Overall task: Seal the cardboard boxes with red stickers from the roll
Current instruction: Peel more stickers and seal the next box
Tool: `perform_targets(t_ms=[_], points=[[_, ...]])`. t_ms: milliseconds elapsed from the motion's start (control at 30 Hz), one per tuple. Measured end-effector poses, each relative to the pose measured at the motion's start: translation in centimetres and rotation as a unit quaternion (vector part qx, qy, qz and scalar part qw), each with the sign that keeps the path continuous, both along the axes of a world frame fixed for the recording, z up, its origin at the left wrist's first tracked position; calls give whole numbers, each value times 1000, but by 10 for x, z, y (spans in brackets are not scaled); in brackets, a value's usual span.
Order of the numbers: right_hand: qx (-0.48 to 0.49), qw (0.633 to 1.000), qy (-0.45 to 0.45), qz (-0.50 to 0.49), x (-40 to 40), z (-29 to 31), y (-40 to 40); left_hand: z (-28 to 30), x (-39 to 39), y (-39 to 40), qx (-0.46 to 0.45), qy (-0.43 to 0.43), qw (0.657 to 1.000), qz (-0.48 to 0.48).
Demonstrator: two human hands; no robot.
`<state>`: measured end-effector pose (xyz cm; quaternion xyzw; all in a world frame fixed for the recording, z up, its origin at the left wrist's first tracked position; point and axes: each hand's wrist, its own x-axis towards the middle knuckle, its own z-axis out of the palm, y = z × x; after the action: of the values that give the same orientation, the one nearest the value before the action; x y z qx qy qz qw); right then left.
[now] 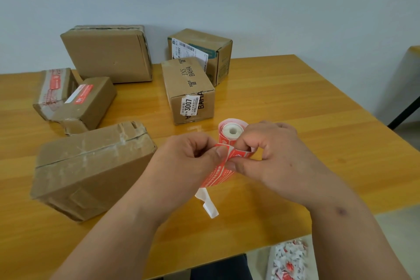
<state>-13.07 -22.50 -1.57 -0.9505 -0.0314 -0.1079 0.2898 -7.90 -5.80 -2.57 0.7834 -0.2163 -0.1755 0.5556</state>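
Note:
A roll of red stickers [231, 130] is held just above the wooden table [295, 102]. My right hand [272, 154] grips the roll and its unrolled strip. My left hand [188, 154] pinches a red sticker [216, 175] at the strip's end, and white backing paper [208, 204] hangs below. A large taped cardboard box [91, 166] lies left of my hands. Two small boxes [88, 102] with red stickers on top sit further left. A box marked "INS BAHA" [188, 88] stands behind the roll.
A big plain box [109, 52] and a box with a shipping label [204, 52] stand at the back by the wall. Crumpled sticker backing [288, 261] lies on the floor at bottom right. Another table's edge [413, 52] shows at far right.

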Motion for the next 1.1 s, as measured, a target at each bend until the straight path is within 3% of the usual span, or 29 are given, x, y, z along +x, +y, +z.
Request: perform_targets(t_ms=[300, 533, 800, 1100], points=[[-15, 999, -39, -10, 0, -5, 2, -4, 1, -1, -5, 18, 1000, 18], [-11, 1000, 8, -3, 4, 2, -2, 0, 0, -1, -2, 2, 1000, 21], [-4, 1000, -10, 4, 5, -2, -2, 2, 5, 4, 8, 5, 1000, -14], [-15, 999, -45, -5, 4, -2, 1, 0, 6, 1, -39, 61, 997, 7]])
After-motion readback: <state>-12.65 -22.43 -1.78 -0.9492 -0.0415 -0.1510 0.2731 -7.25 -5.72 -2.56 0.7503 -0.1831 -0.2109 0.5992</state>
